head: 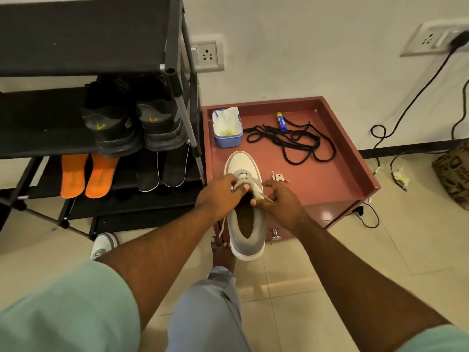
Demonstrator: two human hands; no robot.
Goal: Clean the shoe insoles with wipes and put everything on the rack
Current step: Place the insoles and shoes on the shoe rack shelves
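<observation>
Domestic interior, probably an entryway or bedroom corner. A black shoe rack (101,59) holding shoes (132,123) and insoles (86,174) stands against a plain wall with sockets (206,55); beside it, a low red cabinet (330,189); beige floor tiles (291,270); trailing cables (396,123).

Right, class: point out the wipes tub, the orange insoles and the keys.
wipes tub (229,141): head view, blue front wall.
orange insoles (101,175): head view, middle of right one.
keys (278,177): head view, bunch's middle.
</observation>
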